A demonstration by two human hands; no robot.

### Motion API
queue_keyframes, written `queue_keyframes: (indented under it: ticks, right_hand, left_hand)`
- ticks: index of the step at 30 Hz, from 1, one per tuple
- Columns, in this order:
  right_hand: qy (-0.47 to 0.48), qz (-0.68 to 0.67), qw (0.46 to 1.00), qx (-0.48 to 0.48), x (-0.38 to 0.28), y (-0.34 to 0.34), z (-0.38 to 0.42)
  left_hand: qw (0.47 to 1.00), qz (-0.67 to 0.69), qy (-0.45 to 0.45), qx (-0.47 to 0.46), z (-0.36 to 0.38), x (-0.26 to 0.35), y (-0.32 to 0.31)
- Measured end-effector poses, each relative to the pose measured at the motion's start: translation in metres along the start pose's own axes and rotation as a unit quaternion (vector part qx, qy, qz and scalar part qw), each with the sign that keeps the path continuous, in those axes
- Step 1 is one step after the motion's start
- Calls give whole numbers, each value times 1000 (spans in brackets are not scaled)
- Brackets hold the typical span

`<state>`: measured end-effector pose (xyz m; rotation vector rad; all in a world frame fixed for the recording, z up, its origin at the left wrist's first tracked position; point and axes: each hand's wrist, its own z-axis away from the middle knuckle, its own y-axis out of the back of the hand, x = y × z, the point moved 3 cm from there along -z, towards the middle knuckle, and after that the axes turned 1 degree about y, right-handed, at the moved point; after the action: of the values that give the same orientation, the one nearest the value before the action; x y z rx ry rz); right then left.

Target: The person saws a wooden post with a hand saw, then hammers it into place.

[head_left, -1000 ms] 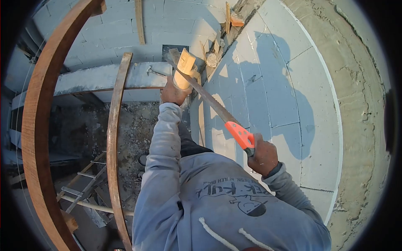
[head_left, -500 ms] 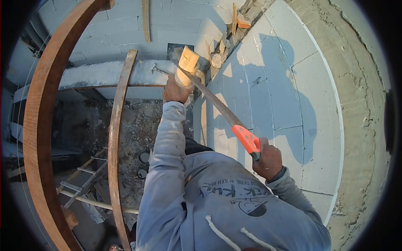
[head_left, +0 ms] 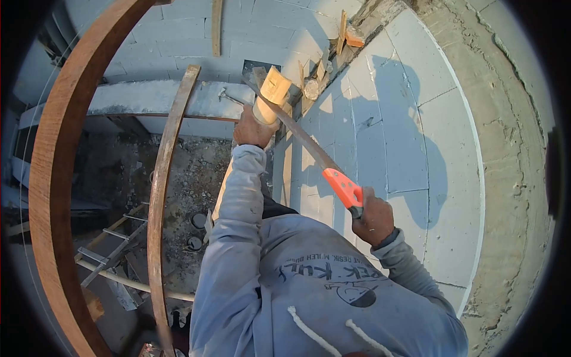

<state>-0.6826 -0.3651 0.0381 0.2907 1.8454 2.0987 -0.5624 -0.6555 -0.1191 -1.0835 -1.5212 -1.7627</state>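
My right hand (head_left: 373, 219) is wrapped round the orange handle of a handsaw (head_left: 306, 141). The saw's toothed blade runs up and to the left, lying across a pale yellow wooden pole (head_left: 275, 89) near its top end. Just below the blade, my left hand (head_left: 253, 128) is closed around the pole. A strip of pale wood shows beside my left forearm. A hammer (head_left: 233, 97) lies on the grey ledge (head_left: 143, 96) left of my left hand.
A reddish-brown beam (head_left: 50, 172) arches down the left, with a thinner plank (head_left: 166, 160) beside it. A ladder (head_left: 113, 244) stands below over rubble-strewn ground. The light block wall (head_left: 398, 137) rises on the right. Wood scraps and a brick piece (head_left: 354, 37) sit at its top corner.
The saw and my right hand have moved slightly up and to the left along the cut. My left hand stays on the pole while the view shifts a little.
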Motion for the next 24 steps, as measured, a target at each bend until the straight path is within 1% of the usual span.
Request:
queue_keyframes:
  ticks: [1, 2, 4, 5, 6, 7, 8, 9, 11, 12, 13, 16, 17, 20, 21, 22, 23, 24]
  right_hand:
    - [0, -9, 1000, 13, -2, 2, 7]
    - [10, -19, 1000, 13, -3, 4, 1]
    - [17, -23, 1000, -1, 0, 9, -19]
    - [54, -32, 998, 26, -8, 5, -39]
    - [90, -36, 993, 60, -18, -1, -69]
    - [81, -23, 995, 51, -33, -10, -90]
    - [87, -11, 995, 55, -49, -12, -113]
    - [88, -15, 994, 61, -55, -9, -118]
    - [55, -61, 997, 5, -52, -11, -105]
    - [61, -51, 997, 18, -47, -12, -91]
    - [74, -43, 996, 36, -44, -15, -75]
    - [27, -38, 998, 37, 1, -7, 0]
    - [6, -38, 999, 36, 17, -4, 26]
    - [-6, -91, 996, 18, 39, 15, 72]
    - [61, -120, 990, 49, 41, 27, 81]
    - [125, -147, 978, 82, 44, 33, 88]
    - [124, -159, 976, 84, 50, 31, 90]
    - [127, -163, 970, 128, 56, 33, 91]
  left_hand:
    - [998, 16, -43, 30, 2, -4, -4]
    - [998, 6, -41, 39, 2, -11, -7]
    - [996, -27, -65, 53, 4, -17, -17]
    - [998, -33, -37, 30, 9, -5, -9]
    - [998, -32, -48, 23, 11, 6, -9]
    - [1000, -1, -13, -14, 25, 8, -12]
    - [999, 28, 17, -32, 21, 11, -8]
    - [1000, 12, 17, -22, 20, 12, -7]
    - [999, -4, 10, -43, 28, 15, -8]
    - [999, -15, 8, -49, 30, 18, -5]
    - [1000, 14, -20, -12, 25, 8, -10]
    - [1000, 10, -20, -4, 0, 3, 2]
    - [1000, -6, 12, -2, -12, -2, 0]
    - [999, -43, -3, 20, -20, -10, -1]
    - [999, -10, -42, -4, -21, -12, 2]
    - [999, -25, -42, -5, -22, -20, 3]
    - [998, -26, -59, 0, -23, -18, 7]
    - [997, -25, -78, 5, -26, -15, 10]
